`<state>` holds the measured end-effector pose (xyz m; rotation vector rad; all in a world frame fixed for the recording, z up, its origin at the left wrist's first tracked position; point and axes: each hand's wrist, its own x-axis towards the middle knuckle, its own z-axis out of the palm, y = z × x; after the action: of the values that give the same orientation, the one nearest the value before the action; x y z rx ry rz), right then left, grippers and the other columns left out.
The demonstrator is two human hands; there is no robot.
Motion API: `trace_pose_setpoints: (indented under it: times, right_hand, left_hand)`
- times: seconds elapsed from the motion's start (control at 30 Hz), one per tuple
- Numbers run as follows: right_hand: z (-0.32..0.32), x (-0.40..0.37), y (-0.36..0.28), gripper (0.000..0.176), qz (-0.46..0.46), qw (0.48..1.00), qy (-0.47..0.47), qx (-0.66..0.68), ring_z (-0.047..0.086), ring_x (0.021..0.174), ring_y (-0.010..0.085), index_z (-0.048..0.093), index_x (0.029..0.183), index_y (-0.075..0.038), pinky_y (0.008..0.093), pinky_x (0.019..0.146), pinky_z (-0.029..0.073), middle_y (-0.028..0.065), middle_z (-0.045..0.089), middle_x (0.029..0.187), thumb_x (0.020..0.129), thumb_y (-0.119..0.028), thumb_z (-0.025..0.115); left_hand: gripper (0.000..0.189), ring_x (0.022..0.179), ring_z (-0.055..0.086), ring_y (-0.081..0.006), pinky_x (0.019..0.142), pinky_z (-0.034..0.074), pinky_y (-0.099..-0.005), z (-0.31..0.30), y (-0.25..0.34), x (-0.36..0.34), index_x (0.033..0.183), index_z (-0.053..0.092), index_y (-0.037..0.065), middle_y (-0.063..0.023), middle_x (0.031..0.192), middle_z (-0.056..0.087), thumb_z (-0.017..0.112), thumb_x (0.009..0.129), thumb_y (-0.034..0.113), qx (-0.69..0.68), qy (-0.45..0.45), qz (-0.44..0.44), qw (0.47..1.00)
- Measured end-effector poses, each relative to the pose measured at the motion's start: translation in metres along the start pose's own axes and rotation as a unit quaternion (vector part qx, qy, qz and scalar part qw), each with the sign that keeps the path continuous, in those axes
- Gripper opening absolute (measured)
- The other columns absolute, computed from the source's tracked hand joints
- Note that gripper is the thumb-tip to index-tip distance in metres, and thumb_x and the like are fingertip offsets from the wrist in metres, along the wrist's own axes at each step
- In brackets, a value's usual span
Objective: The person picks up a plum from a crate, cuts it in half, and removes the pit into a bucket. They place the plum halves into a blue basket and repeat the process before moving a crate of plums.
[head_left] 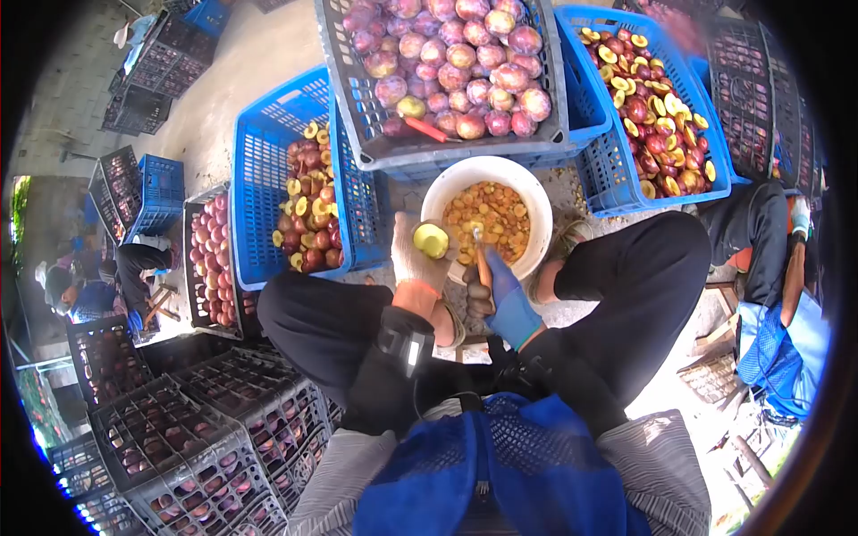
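Observation:
My left hand (416, 268), in a pale knit glove, is closed around a halved plum (431, 240) with its yellow cut face up. My right hand (508, 304), in a blue glove with dark fingers, grips a small pitting tool (483, 266) with an orange-brown handle. Its metallic tip points away from me, over the bucket; its exact shape is too small to tell. Both hands are at the near rim of a white bucket (542, 192), which holds many brownish-orange plum pits (487, 214) with flesh on them.
A dark crate of whole plums (456, 62) stands beyond the bucket, with a red-handled knife (425, 130) on the fruit. Blue crates of halved plums (246, 179) (597, 183) flank it. Stacked black crates (179, 429) fill the lower left. Another person's leg (755, 228) is at right.

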<state>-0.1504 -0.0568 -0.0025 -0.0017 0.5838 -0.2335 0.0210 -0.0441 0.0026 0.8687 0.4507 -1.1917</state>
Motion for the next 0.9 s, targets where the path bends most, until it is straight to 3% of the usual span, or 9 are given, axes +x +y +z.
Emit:
trace_pose_setpoints:
  times: [0.17,0.43,0.5,0.57,0.63,0.67,0.7,0.83,0.9]
  right_hand:
    - [0.016,0.002,0.0,0.051,-0.128,0.912,0.228,-0.315,0.042,0.043,0.0104,0.064,0.092,-0.008,0.027,0.04,0.033,-0.0016,0.048,0.059,0.103,-0.055,0.051]
    - [0.002,-0.014,-0.019,0.045,-0.21,0.902,0.21,-0.313,0.056,0.054,0.0109,0.066,0.094,-0.005,0.0251,0.048,0.039,0.0024,0.06,0.066,0.101,-0.048,0.057]
    - [-0.012,-0.006,-0.035,0.042,-0.187,0.856,0.287,-0.387,0.064,0.063,0.0176,0.065,0.097,-0.004,0.0307,0.054,0.046,0.0074,0.064,0.072,0.1,-0.045,0.058]
    - [-0.023,-0.005,-0.052,0.039,-0.321,0.715,0.316,-0.534,0.067,0.077,0.0334,0.064,0.102,-0.004,0.0432,0.067,0.049,0.0165,0.066,0.081,0.097,-0.043,0.061]
    - [-0.012,-0.017,-0.076,0.036,-0.35,0.573,0.376,-0.639,0.068,0.084,0.0403,0.065,0.104,-0.005,0.0483,0.072,0.05,0.0208,0.067,0.084,0.096,-0.041,0.061]
    - [0.012,-0.037,-0.084,0.033,-0.365,0.599,0.348,-0.622,0.067,0.083,0.0409,0.065,0.105,-0.007,0.0489,0.071,0.05,0.0213,0.067,0.083,0.097,-0.038,0.06]
    - [0.027,-0.05,-0.089,0.03,-0.382,0.623,0.318,-0.604,0.067,0.081,0.0415,0.066,0.106,-0.008,0.0495,0.069,0.05,0.0218,0.066,0.082,0.098,-0.036,0.06]
    - [0.027,-0.062,-0.099,0.03,-0.454,0.406,0.243,-0.755,0.065,0.079,0.0444,0.068,0.101,-0.006,0.0506,0.069,0.05,0.0247,0.066,0.081,0.097,-0.034,0.06]
    - [0.048,-0.065,-0.099,0.036,-0.441,0.529,0.269,-0.673,0.065,0.082,0.0464,0.069,0.1,-0.004,0.0507,0.071,0.05,0.0264,0.066,0.084,0.094,-0.04,0.062]
  left_hand:
    - [0.041,0.074,0.063,-0.0231,0.064,0.048,-0.0321,-0.003,0.041,-0.019,0.088,0.065,0.008,-0.0066,0.079,0.065,0.06,0.099,0.047,0.059,-0.034,0.108,0.992]
    - [0.034,0.072,0.064,-0.0218,0.064,0.053,-0.0367,-0.01,0.171,-0.056,0.102,0.066,0.007,-0.008,0.083,0.065,0.058,0.102,0.04,0.259,0.048,0.368,0.892]
    - [0.037,0.096,0.066,-0.039,0.089,0.051,-0.0469,-0.001,0.195,-0.067,0.107,0.069,0.001,-0.0217,0.099,0.069,0.063,0.094,0.036,0.761,0.318,0.411,0.388]
    - [0.036,0.101,0.066,-0.0391,0.089,0.051,-0.0453,0.0,0.203,-0.074,0.107,0.07,0.002,-0.0217,0.105,0.069,0.064,0.093,0.034,0.734,0.327,0.556,0.211]
    - [0.031,0.098,0.067,-0.0372,0.087,0.051,-0.0439,0.009,0.212,-0.087,0.104,0.071,0.001,-0.0201,0.101,0.069,0.065,0.093,0.028,0.713,0.146,0.533,0.432]
    - [0.026,0.088,0.069,-0.0327,0.081,0.051,-0.0392,0.024,0.203,-0.099,0.104,0.071,0.0,-0.0191,0.094,0.071,0.063,0.095,0.022,0.673,0.09,0.499,0.538]
    - [0.025,0.085,0.068,-0.0301,0.079,0.051,-0.0377,0.032,0.193,-0.108,0.104,0.071,-0.001,-0.0186,0.092,0.071,0.063,0.095,0.021,0.665,0.078,0.497,0.553]
    - [0.023,0.076,0.063,-0.0129,0.072,0.05,-0.0299,0.05,0.177,-0.11,0.107,0.072,-0.002,-0.008,0.084,0.071,0.062,0.097,0.016,0.591,-0.015,0.546,0.594]
    - [0.024,0.076,0.062,-0.0118,0.071,0.05,-0.0289,0.058,0.167,-0.111,0.108,0.072,-0.003,-0.0048,0.083,0.07,0.063,0.097,0.015,0.554,-0.043,0.514,0.654]
